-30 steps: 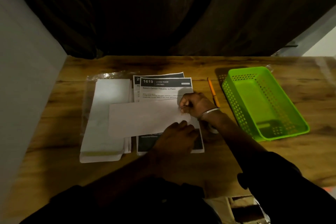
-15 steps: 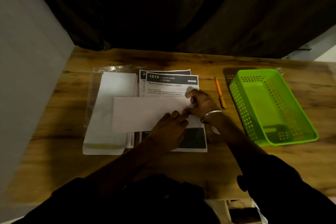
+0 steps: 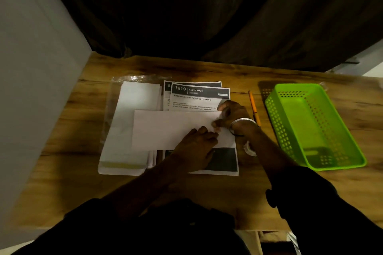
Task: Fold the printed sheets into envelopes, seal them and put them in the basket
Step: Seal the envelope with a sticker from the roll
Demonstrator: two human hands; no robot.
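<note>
A white envelope (image 3: 172, 129) lies crosswise over the stack of printed sheets (image 3: 200, 97), whose top sheet reads "1619 LIVING ROOM". My left hand (image 3: 196, 149) presses flat on the envelope's right part, fingers together. My right hand (image 3: 230, 115), with a metal bangle on the wrist, pinches the envelope's right end between thumb and fingers. To the left sits a pile of blank envelopes (image 3: 132, 128) on clear plastic wrap. The green perforated basket (image 3: 350, 147) stands at the right and has nothing in it.
An orange pen (image 3: 253, 104) lies between the sheets and the basket. A small roll of tape (image 3: 248, 149) sits under my right forearm. A grey wall panel (image 3: 35, 89) borders the wooden table (image 3: 238, 196) on the left; dark curtains hang behind.
My right hand slid from the envelope's upper right edge down to its right end. My left hand stayed pressed on the envelope. The camera tilted down slightly.
</note>
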